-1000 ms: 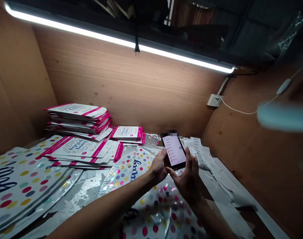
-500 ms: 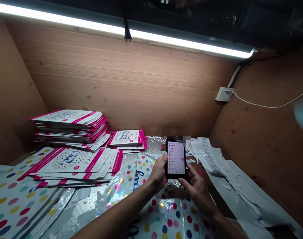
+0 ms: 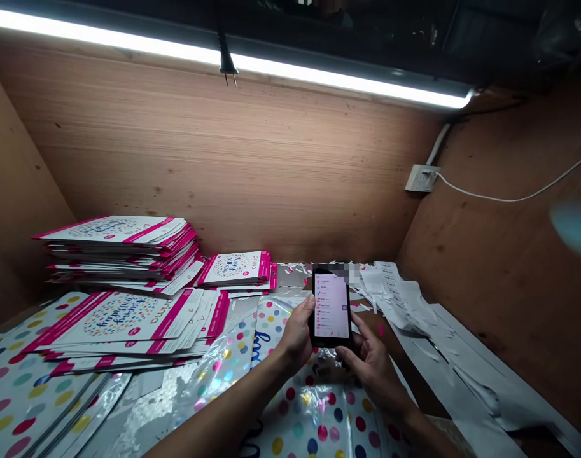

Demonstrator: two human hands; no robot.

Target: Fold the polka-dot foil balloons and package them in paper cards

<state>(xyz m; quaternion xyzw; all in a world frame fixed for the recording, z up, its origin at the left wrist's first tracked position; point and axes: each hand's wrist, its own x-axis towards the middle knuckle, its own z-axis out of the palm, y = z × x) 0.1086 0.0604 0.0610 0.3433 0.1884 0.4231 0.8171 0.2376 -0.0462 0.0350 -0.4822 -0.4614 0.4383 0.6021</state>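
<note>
A black smartphone (image 3: 331, 308) is held upright between my two hands, its lit screen showing a list. My left hand (image 3: 298, 331) grips the phone's left edge, thumb on the front. At the lower right corner, my right hand (image 3: 366, 353) is curled with its fingers against the right edge and its thumb near the bottom. Beneath my hands lies polka-dot plastic sheeting (image 3: 314, 407) with blue lettering, glossy under the lamp. To the left, white and pink printed card sleeves (image 3: 128, 318) reading "Happy Birthday" are piled loosely on the table.
A taller stack of sleeves (image 3: 123, 254) and a small stack (image 3: 235, 267) stand by the wooden back wall. White paper strips (image 3: 405, 305) run along the right side. A plug (image 3: 227, 62) hangs before the tube light; a socket (image 3: 422, 178) sits at the right corner.
The view has shifted slightly, so most things appear a little further left. Both hands keep hold of the phone, with the same kind of list on its screen.
</note>
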